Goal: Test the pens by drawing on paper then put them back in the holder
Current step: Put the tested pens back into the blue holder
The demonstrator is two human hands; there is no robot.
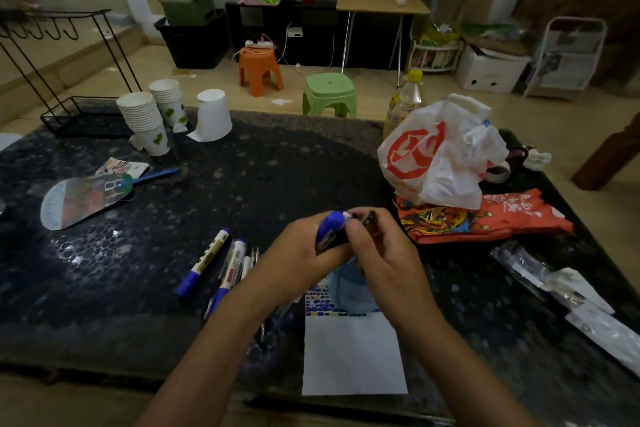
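Gripping a blue marker (329,230) in your left hand (298,253), you are pinching its tip end with right-hand fingers (360,236); ink may be smearing them.

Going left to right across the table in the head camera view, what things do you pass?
Paper fan → stacked paper cups → blue marker lying on the table → marker held in both hands → white plastic bag → clear wrapped packet.

At the centre of the frame both hands, the left hand (298,253) and the right hand (384,253), are meeting over the holder (349,291), which is standing on the paper (353,357) at the table's (104,288) near edge. Loose pens (221,267) are lying just left of them. Cups (149,118) are sitting at upper left, a bag (436,156) at upper right.
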